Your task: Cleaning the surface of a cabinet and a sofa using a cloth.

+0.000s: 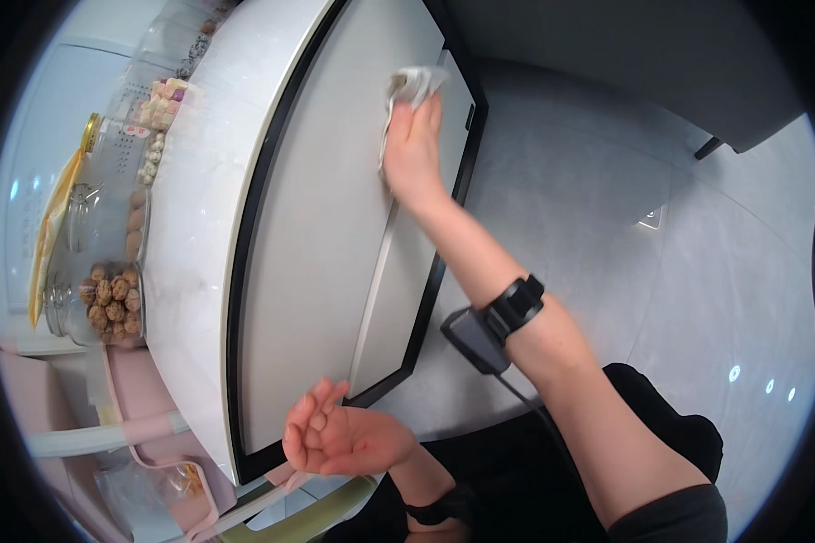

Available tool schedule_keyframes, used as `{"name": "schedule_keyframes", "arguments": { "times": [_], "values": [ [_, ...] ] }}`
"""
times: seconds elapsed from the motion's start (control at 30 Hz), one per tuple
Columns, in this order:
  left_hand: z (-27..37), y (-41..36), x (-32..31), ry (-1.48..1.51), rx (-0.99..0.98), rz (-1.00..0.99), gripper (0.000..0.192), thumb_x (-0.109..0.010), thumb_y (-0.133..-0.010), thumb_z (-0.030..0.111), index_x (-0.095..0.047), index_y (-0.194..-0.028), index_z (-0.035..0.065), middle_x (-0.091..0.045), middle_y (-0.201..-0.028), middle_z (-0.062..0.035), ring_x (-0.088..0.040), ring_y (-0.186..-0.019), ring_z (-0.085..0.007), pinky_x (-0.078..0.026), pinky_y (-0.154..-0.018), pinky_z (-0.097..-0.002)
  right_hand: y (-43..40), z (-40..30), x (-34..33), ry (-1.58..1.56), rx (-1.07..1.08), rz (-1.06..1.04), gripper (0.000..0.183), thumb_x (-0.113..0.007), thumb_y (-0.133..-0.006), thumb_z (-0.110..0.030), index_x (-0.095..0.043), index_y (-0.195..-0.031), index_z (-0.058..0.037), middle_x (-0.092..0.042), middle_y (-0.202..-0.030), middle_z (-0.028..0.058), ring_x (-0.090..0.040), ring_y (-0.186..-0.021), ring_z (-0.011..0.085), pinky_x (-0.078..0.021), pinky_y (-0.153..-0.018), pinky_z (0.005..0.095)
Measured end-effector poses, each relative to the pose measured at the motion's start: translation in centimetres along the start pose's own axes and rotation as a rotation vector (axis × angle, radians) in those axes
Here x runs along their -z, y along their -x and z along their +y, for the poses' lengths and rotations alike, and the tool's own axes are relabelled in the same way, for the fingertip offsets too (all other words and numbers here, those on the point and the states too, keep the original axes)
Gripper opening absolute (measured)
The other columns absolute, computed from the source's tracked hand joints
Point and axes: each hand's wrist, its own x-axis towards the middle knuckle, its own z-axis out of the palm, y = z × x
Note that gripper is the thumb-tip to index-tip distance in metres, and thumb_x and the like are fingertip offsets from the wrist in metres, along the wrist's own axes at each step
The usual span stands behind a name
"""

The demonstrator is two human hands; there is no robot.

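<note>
My right hand (418,149) presses a crumpled whitish cloth (414,80) against the pale front panel (326,170) of a cabinet with a black frame. The cloth sticks out past the fingertips and along the side of the hand, blurred at its far end. By the near lower corner of the same cabinet is my left hand (346,438), palm turned up, fingers loosely bent and apart, with nothing in it. A lower panel (397,271) with a light top edge lies beneath my right forearm. Black straps circle both forearms; the right one carries a small dark box (475,339) with a cable.
On the white countertop (193,203) stand a glass jar of walnuts (112,298) and other clear containers of food. A pink storage cart (149,387) is at the lower left, beside a green curved piece (305,512). Grey floor tiles (570,203) lie right, below dark furniture (638,54).
</note>
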Motion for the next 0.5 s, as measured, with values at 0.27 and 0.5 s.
{"name": "schedule_keyframes", "arguments": {
  "times": [0.27,0.5],
  "values": [
    [2.6,-0.7,0.8,-0.054,0.001,0.106,0.051,-0.021,-0.097,0.042,-0.035,-0.118,-0.0034,-0.052,-0.106,-0.0182,-0.06,-0.084,-0.0267,-0.05,-0.061,-0.0281,12.9,-4.2,-1.5,0.063,-0.106,-0.097,0.061,-0.035,-0.094,-0.02,-0.005,-0.14,0.0061,0.0,-0.143,0.0316,-0.005,-0.133,0.0467,-0.0054,-0.109,0.0504],
    [4.8,-1.9,1.1,-0.097,-0.031,0.232,0.056,-0.02,-0.096,0.046,-0.035,-0.115,-0.005,-0.052,-0.101,-0.0191,-0.059,-0.074,-0.0246,-0.049,-0.056,-0.0273,22.2,-6.5,-1.8,0.148,-0.092,-0.28,0.069,-0.04,-0.091,-0.02,0.0,-0.139,0.0096,0.007,-0.141,0.0361,-0.001,-0.13,0.0526,-0.0071,-0.107,0.0549]
  ]
}}
